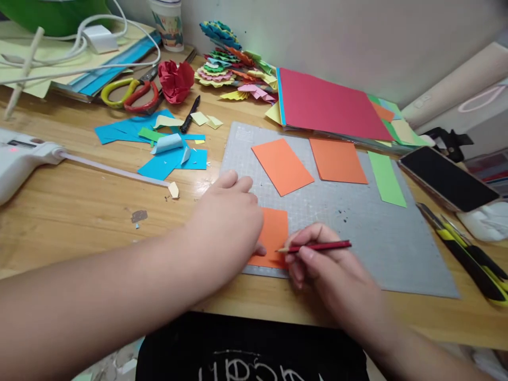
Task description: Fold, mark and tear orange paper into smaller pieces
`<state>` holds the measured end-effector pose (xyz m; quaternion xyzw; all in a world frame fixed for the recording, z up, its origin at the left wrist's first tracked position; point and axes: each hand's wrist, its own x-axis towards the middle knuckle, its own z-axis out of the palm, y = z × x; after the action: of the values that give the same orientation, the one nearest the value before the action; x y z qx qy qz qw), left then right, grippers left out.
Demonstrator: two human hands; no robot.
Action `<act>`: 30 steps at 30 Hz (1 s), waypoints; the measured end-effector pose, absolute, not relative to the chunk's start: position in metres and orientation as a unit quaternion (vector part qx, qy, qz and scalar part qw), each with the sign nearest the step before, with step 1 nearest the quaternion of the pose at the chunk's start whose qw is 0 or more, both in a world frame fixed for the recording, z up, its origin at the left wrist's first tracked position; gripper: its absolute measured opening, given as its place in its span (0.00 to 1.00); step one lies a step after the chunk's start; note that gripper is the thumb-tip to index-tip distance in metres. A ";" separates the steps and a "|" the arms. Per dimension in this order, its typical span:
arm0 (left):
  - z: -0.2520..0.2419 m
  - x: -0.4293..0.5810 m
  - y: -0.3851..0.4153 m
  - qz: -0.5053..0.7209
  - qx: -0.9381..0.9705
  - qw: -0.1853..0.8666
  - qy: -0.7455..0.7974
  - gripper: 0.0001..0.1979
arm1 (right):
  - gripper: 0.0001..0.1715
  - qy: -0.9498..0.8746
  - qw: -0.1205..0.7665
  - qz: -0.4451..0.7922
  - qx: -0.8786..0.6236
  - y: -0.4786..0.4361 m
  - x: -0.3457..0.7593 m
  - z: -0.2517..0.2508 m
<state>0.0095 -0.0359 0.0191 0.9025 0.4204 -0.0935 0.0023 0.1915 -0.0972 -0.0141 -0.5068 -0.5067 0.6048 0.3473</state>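
Note:
My left hand [230, 225] lies over the left part of an orange paper piece [273, 233], holding it against the grey cutting mat [381, 248]. Its fingers are bent, and their tips are mostly hidden beneath the hand. A dark red pencil [323, 246] is gripped in my right hand [329, 264], its sharpened tip pointing left over that orange piece. Whether the tip touches the paper I cannot tell. Further back on the mat lie a tilted orange piece [282, 166], another orange piece [338, 161] and a green strip [387, 179].
Blue paper scraps [174, 159], scissors [135, 95] and a red paper flower [175, 82] lie back left. A glue gun [24, 159] stands at left. Red card [333, 103] is behind the mat. At right are a phone [448, 177] and a yellow-black cutter [466, 254].

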 end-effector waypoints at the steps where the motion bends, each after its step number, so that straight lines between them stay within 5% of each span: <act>1: 0.018 0.009 -0.033 -0.097 0.901 0.017 0.422 0.23 | 0.04 -0.563 0.331 0.577 -0.491 -0.101 0.190 -0.016; 10: 0.007 -0.001 -0.027 -0.057 0.899 0.068 0.429 0.25 | 0.10 -0.770 0.291 0.404 -0.400 -0.100 0.176 -0.029; 30: 0.004 -0.002 -0.025 -0.052 0.901 0.092 0.421 0.25 | 0.10 -0.816 0.209 0.361 -0.399 -0.099 0.172 -0.023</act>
<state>-0.0020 -0.0249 0.0036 0.9009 0.4210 -0.0521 0.0921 0.1721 -0.0985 -0.0227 -0.3993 -0.8163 0.3613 0.2091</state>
